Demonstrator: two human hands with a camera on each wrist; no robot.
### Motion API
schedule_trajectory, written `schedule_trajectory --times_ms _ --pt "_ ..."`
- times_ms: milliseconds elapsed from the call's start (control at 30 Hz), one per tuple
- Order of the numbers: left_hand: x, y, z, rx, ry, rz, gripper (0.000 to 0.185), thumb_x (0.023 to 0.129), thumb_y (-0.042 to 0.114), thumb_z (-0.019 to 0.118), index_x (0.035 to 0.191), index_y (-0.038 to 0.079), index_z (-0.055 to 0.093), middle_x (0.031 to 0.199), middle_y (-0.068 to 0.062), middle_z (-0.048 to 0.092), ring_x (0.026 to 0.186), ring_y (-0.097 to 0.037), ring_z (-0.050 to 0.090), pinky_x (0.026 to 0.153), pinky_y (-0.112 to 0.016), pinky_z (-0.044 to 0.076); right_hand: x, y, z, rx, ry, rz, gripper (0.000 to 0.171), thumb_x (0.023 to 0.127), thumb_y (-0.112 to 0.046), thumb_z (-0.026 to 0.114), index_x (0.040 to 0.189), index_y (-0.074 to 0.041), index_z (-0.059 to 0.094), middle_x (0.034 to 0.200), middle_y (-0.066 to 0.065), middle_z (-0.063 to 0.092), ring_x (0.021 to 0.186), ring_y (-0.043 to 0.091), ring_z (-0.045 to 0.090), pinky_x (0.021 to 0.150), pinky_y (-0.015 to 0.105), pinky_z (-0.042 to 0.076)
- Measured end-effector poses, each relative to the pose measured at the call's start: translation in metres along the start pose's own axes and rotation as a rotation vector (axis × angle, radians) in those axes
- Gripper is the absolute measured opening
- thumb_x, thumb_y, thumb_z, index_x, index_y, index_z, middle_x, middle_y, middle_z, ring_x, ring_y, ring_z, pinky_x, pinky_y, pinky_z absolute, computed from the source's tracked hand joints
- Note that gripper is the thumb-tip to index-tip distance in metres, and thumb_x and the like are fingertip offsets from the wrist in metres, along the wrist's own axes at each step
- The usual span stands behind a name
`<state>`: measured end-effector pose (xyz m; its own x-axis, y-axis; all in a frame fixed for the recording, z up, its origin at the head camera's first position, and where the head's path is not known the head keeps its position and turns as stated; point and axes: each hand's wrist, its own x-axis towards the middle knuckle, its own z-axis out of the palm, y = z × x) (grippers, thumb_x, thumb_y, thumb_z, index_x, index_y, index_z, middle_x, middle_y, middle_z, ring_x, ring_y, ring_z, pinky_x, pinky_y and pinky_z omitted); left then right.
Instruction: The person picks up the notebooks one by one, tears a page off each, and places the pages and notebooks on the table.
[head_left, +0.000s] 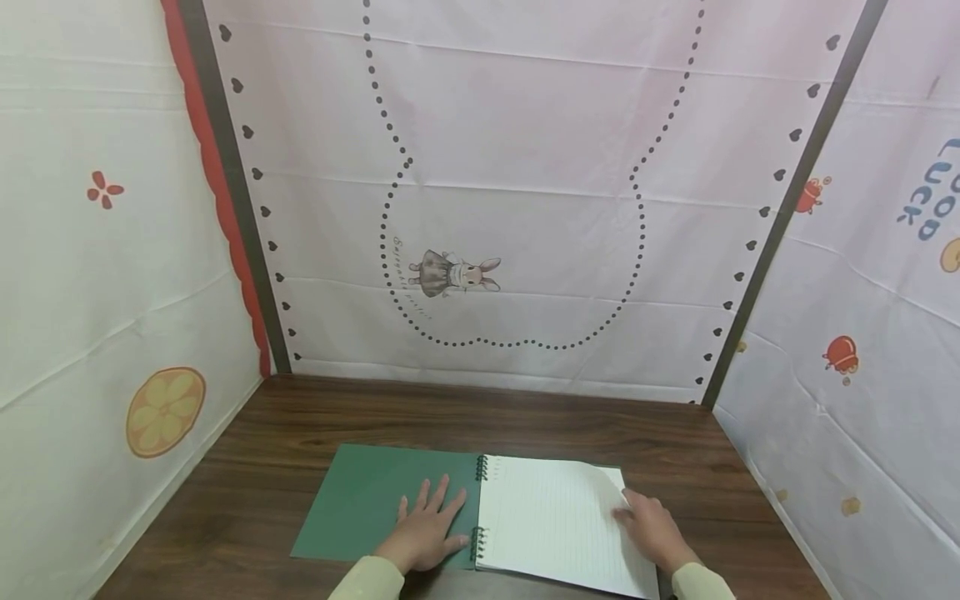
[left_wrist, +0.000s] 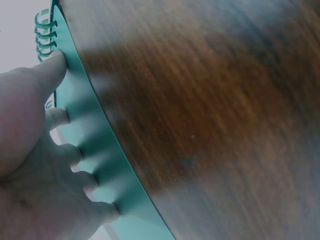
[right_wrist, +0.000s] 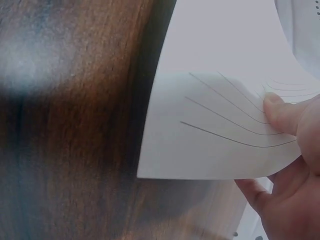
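Observation:
A spiral-bound notebook lies open on the table, its green cover (head_left: 375,492) folded out to the left and its lined white page (head_left: 547,517) on the right. Green coil rings (left_wrist: 46,35) join the two halves. My left hand (head_left: 427,529) rests on the green cover, fingers spread, thumb beside the rings. At the page's right edge, my right hand (head_left: 651,527) pinches a lined sheet (right_wrist: 210,125) between thumb and fingers. That sheet bends upward near the thumb in the right wrist view. Part of the fingers is hidden behind the paper.
The notebook lies near the front of a dark brown wooden table (head_left: 480,408). Printed white cloth walls stand behind (head_left: 525,250), at the left (head_left: 67,275) and at the right (head_left: 885,275) of the table.

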<state>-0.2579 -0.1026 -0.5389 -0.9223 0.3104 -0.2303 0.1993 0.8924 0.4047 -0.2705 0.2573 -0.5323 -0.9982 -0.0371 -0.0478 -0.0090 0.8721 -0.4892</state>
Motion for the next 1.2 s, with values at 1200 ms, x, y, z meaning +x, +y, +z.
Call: schedule_trajectory --times_ms 1200 --pt "-0.003 0.004 0.003 0.075 0.084 -0.003 0.069 0.089 0.053 0.060 0.146 0.018 0.043 0.159 -0.015 0.027 0.144 -0.046 0.023 0.107 -0.073 0.021 -0.007 -0.008 -0.022 0.345 0.142 0.092 0.045 0.099 -0.011 0.040 0.141 0.006 0.042 0.142 0.029 0.046 0.131 0.047 0.044 0.103 0.060 0.040"
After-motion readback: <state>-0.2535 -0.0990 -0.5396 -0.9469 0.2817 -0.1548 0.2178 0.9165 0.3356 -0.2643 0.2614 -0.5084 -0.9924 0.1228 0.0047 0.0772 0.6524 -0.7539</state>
